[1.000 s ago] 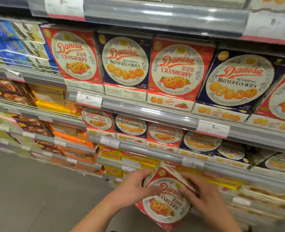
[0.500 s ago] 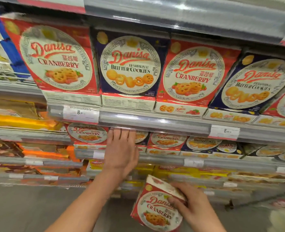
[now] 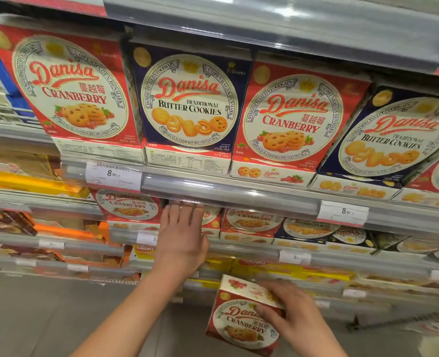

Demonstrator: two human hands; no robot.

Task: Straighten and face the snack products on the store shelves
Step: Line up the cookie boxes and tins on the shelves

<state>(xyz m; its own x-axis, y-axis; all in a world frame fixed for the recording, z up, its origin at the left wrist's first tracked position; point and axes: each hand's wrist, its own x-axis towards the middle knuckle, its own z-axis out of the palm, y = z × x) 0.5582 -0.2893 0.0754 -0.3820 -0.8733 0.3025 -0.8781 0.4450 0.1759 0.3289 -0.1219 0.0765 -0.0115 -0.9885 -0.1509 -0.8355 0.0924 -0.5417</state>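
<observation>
The left hand has left the cranberry box and now reaches flat-fingered into the lower shelf; the right hand grips the box, seemingly awaiting a cleared slot

bright overhead light | glare on shelf rail | edges warped, blurred

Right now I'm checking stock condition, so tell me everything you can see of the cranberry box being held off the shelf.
The held cranberry box is red printed cardboard with a cream round panel reading Danisa Cranberry above pictured cookies. Its pale top flap shows red berries. It looks intact, tilted, front facing the camera, below the shelves over the floor. The right hand grips its upper right corner, fingers across the front.
</observation>
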